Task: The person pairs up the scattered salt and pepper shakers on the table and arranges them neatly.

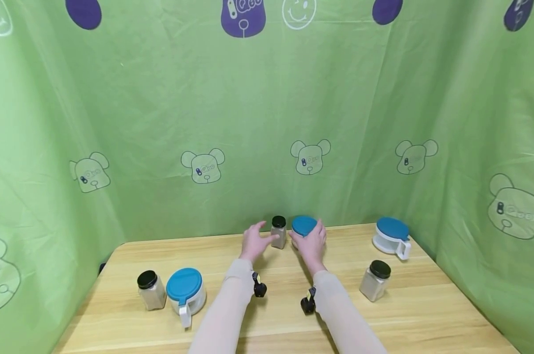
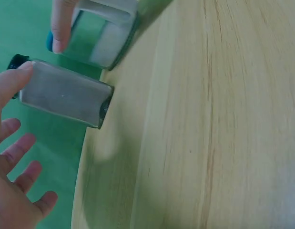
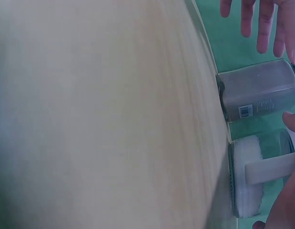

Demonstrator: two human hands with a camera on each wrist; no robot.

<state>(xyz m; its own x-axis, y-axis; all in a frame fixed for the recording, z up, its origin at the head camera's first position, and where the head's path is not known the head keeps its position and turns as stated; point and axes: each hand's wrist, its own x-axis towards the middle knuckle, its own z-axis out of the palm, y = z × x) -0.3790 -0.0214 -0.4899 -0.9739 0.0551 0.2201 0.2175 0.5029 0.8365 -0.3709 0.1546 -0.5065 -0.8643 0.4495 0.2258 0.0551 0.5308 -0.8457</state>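
Wooden tabletop [image 1: 271, 319], six items on it: 3 clear square-sided jars with round black lids, 3 round containers with flat blue lids and white handles.

Jars, 3: one lower left [image 1: 152, 291], one lower right of centre [image 1: 375, 281], one at centre by the table's back edge [image 1: 278, 232]. Containers, 3: one lower left [image 1: 185, 290] just beside that jar, one right of centre [image 1: 391, 237] near the back edge, one at centre [image 1: 304, 225] just right of the middle jar. Makes 3 jar-and-container pairs; right-hand pair stands further apart.

Hands, 2, both mid-frame. Left hand [image 1: 255, 244]: fingers spread, not clenched, thumb at the centre jar by its lid, nothing grasped. Right hand [image 1: 309, 244]: astride the centre container, thumb on its left side, fingers on its right; cannot tell if it grips.

Right wrist view: 1 barcode [image 3: 245, 111] on the centre jar. Pale sleeves, 2; small black wrist devices, 2. Green curtain [image 1: 258, 108] behind, 6 outlined bear heads printed on it.
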